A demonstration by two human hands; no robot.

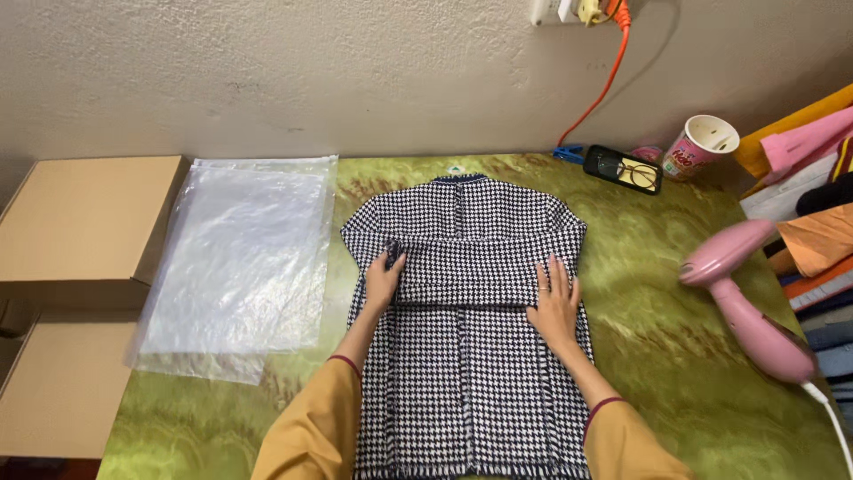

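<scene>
A black-and-white houndstooth jacket (466,373) lies face down on a green patterned table cover (657,356), collar toward the wall. Its sleeves are folded across the back as a horizontal band. My left hand (384,277) rests on the left end of that band, fingers curled around the cuff. Flat and palm down, my right hand (555,302) presses the band's right end with fingers spread. Both arms wear mustard sleeves.
A clear plastic bag (235,262) lies left of the jacket. Two cardboard boxes (84,218) stand at the far left. A pink garment steamer (751,298) sits at the right beside stacked folded clothes (822,240). Glasses on a dark case (626,169) and a paper cup (700,147) stand near the wall.
</scene>
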